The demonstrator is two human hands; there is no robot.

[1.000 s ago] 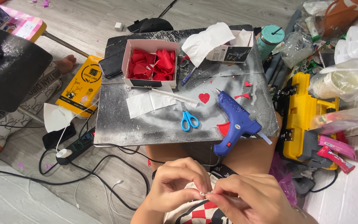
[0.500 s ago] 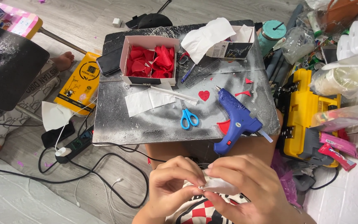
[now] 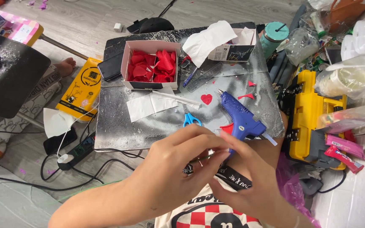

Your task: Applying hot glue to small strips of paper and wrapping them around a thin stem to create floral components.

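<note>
- Two hands meet just in front of the blue glue gun (image 3: 241, 119), at the near edge of the grey work board (image 3: 119, 131); the left hand (image 3: 178, 162) pinches narrowly with thumb and forefinger, and the right hand (image 3: 250, 177) closes its fingertips on the same spot.
- Between the fingertips shows a thin stem-like piece (image 3: 203, 158), mostly hidden; what it is cannot be told.
- Beyond the glue gun, a small red heart (image 3: 206, 99) lies on the board; left of the gun sit blue-handled scissors (image 3: 192, 119); further back stands an open box of red petals (image 3: 153, 66).
- To work it well, I judge: keep both pinches close together so the thin piece does not bend; hold it clear of the gun's nozzle; roll slowly between the pads rather than squeezing.
</note>
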